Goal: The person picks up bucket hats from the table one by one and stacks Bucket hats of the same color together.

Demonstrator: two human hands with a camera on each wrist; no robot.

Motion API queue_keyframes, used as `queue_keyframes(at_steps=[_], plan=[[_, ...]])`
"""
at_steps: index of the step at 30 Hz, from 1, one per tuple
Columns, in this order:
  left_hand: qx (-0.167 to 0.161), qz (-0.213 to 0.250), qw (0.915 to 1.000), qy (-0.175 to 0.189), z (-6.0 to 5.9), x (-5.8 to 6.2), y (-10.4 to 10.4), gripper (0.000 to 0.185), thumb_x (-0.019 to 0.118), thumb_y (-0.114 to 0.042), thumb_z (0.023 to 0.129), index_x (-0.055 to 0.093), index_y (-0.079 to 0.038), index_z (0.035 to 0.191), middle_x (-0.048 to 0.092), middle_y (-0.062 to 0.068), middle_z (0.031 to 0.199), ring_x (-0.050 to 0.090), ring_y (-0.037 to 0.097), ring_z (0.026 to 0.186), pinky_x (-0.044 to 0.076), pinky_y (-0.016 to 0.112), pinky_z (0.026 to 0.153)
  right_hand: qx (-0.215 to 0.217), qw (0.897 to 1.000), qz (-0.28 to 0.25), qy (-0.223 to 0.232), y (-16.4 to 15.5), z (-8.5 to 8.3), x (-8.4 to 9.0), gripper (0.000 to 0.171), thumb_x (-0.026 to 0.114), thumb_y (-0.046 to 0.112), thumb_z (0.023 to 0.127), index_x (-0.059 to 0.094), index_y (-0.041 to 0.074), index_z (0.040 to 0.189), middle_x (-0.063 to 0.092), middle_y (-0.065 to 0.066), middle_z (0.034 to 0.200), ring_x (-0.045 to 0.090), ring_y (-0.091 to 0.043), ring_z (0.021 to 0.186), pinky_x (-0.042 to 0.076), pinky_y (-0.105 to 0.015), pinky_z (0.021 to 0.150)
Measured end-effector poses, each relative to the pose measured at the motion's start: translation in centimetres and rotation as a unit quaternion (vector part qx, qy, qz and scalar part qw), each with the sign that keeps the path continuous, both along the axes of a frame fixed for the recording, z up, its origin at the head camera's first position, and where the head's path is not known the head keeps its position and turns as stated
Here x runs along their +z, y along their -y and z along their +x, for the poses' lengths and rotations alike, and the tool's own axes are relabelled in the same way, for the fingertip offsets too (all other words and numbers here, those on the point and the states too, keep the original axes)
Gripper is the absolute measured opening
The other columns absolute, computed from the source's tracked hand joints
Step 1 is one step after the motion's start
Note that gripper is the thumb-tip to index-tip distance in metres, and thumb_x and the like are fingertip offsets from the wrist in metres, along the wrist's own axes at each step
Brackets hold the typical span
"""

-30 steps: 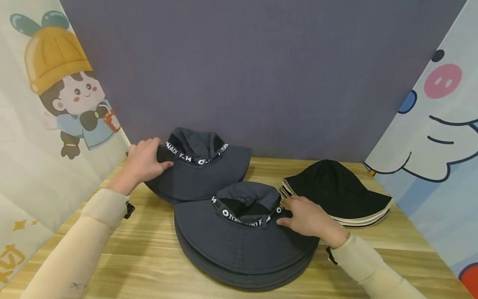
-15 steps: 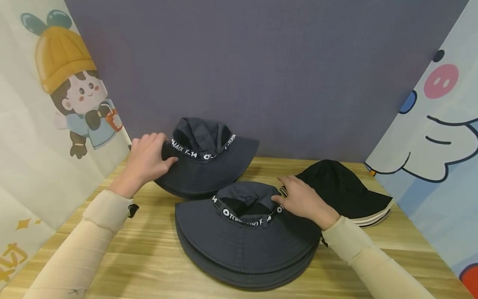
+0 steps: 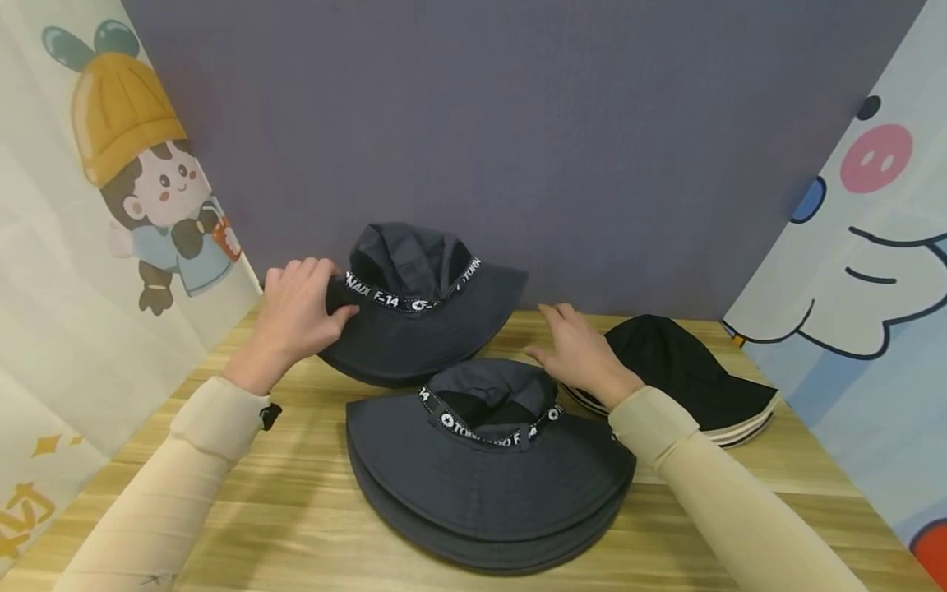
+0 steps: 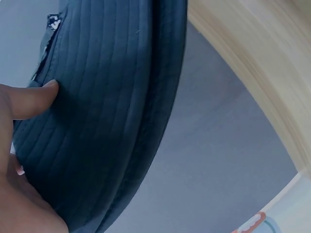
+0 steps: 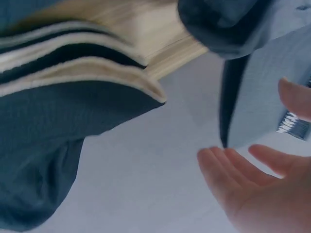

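Since a second ago, the right hand [image 3: 584,355] has let go of the front hat's band and slid back and up. It now floats with its fingers loose and open, holding nothing, between the lifted grey hat [image 3: 422,308] and the black hat pile [image 3: 681,378]. The lifted grey hat has also gone higher and tips more than it did before.

The left hand [image 3: 299,316] grips this grey hat by the left side of its brim. The thumb is on top near the band with white letters, and the fingers curl under. In the left wrist view the thumb [image 4: 34,97] presses on the stitched brim [image 4: 107,121]. The hat's far edge seems to be off the table [image 3: 222,510], but it is hard to be sure from here.

A pile of grey hats [image 3: 488,477] sits flat at the front of the table, just under the lifted one. The black hats with cream edges lie to the right. In the right wrist view the open palm [image 5: 257,189] shows, with the cream edges [image 5: 73,53] of the black pile near it.

Behind is a purple wall [image 3: 518,123]. A cartoon child in a yellow hat [image 3: 140,164] is on the left wall, and a pink-cheeked cartoon [image 3: 873,205] is on the right one.
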State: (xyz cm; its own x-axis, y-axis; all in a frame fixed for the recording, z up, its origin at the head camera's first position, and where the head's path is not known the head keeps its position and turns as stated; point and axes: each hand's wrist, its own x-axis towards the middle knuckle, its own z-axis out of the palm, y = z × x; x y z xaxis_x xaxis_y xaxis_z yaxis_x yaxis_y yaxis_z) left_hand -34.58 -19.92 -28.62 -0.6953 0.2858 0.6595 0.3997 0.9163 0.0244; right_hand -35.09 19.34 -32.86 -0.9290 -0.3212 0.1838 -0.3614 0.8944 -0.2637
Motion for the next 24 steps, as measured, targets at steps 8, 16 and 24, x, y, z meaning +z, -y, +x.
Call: queue_keyframes(at_steps=[8,16,24], plan=[[-0.031,0.012,0.9986,-0.042,-0.2,-0.2,-0.7,0.045,0.088,-0.022,0.075,0.063,0.001,0.104,0.066,0.019,0.095,0.058,0.042,0.085,0.038,0.054,0.072,-0.021,0.999,-0.016,-0.033,0.1,-1.7,1.4,0.086,0.071,0.038,0.097,0.026,0.001,0.159,0.032,-0.025,0.156,0.035,-0.044,0.141,0.041,-0.059,0.105],[-0.075,0.017,0.9932,-0.087,0.2,0.2,-1.7,0.041,0.088,-0.019,0.076,0.064,0.0,0.104,0.064,0.017,0.092,0.056,0.04,0.08,0.037,0.054,0.07,-0.019,0.997,-0.001,-0.078,0.2,-2.4,2.8,0.086,0.071,0.038,0.096,0.026,0.0,0.159,0.028,-0.025,0.159,0.029,-0.043,0.145,0.038,-0.06,0.108],[-0.104,0.014,0.9869,-0.122,0.4,0.6,-2.3,0.04,0.088,-0.018,0.076,0.064,0.0,0.103,0.063,0.015,0.091,0.054,0.039,0.08,0.037,0.053,0.072,-0.019,0.993,0.003,-0.118,-0.6,-2.5,4.3,0.086,0.074,0.035,0.095,0.028,0.001,0.159,0.028,-0.026,0.159,0.025,-0.043,0.148,0.03,-0.058,0.114]])
